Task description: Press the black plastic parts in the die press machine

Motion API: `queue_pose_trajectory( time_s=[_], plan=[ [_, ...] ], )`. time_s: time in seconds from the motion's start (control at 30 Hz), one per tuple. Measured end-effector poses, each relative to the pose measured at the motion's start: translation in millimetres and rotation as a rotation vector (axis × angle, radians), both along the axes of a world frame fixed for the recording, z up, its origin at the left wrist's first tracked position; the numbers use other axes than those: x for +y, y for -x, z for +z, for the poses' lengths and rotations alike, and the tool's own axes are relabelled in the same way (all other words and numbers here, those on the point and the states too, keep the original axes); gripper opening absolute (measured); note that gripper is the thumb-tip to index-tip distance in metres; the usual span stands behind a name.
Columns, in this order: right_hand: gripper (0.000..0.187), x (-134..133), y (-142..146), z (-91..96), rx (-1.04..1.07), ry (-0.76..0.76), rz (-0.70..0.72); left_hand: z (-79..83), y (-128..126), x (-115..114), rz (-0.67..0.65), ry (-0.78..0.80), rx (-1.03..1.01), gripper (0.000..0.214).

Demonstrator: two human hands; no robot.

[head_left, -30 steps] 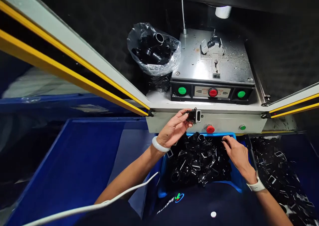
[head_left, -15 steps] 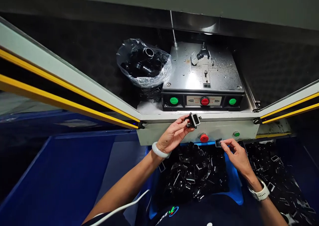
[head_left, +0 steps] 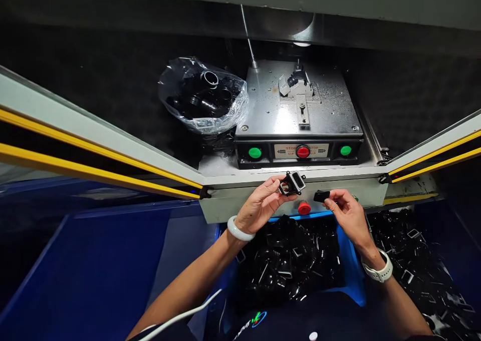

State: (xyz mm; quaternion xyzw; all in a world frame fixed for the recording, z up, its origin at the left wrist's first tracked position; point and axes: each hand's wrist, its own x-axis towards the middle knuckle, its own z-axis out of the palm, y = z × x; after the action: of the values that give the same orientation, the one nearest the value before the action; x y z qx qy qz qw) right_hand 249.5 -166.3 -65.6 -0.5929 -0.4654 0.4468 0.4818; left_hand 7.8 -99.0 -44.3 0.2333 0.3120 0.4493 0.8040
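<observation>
My left hand [head_left: 263,203] pinches a black plastic fitting [head_left: 292,183] whose rectangular opening has a pale rim and faces up to the right. To its right, my right hand [head_left: 347,216] grips a small black plastic piece [head_left: 321,196] between thumb and fingers. The two parts are apart, both held in front of the machine's front panel [head_left: 225,201]. Below my hands a blue bin [head_left: 351,276] holds a heap of glossy black plastic parts [head_left: 289,261]. On the metal plate [head_left: 263,110] beyond, a fixture [head_left: 300,88] carries another black part [head_left: 298,74].
A clear plastic bag [head_left: 210,125] of black parts stands left of the plate. Green buttons [head_left: 255,153] flank a red button [head_left: 303,151] on the control box. A red stop knob [head_left: 304,208] sits on the panel. Yellow-striped posts [head_left: 112,155] slant along both sides. More parts [head_left: 417,261] lie at right.
My right hand has risen and moved left with its black piece, from above the bin toward my left hand. The left hand still holds its fitting. The view has shifted slightly.
</observation>
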Motion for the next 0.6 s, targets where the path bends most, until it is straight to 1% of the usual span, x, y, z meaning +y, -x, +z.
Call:
queue_pose_trajectory(
  time_s=[0.1,0.17,0.27,0.33,0.4,0.5,0.6],
  plan=[
    [0.032,5.3,9.4,18.6,0.02,-0.055,-0.031,0.7,-2.5,-0.2,-0.019,-0.023,-0.001,0.029],
    [0.028,7.9,16.4,34.0,-0.015,-0.108,-0.033,2.3,-5.5,-1.8,-0.026,-0.066,0.036,0.03],
    [0.021,12.9,25.5,56.9,-0.138,-0.161,0.042,7.3,-11.7,-5.3,-0.02,-0.157,0.128,0.03],
    [0.018,17.3,29.5,67.9,-0.225,-0.171,0.111,11.5,-16.4,-7.0,0.002,-0.224,0.182,0.029],
    [0.017,21.7,32.2,73.1,-0.284,-0.176,0.145,15.8,-20.6,-7.2,0.048,-0.291,0.252,0.029],
    [0.018,29.2,34.3,71.1,-0.312,-0.183,0.137,22.4,-24.7,-3.4,0.142,-0.427,0.416,0.027],
    [0.021,45.9,32.0,66.8,-0.284,-0.189,0.133,30.9,-25.6,10.7,0.216,-0.618,0.592,0.02]
  ],
)
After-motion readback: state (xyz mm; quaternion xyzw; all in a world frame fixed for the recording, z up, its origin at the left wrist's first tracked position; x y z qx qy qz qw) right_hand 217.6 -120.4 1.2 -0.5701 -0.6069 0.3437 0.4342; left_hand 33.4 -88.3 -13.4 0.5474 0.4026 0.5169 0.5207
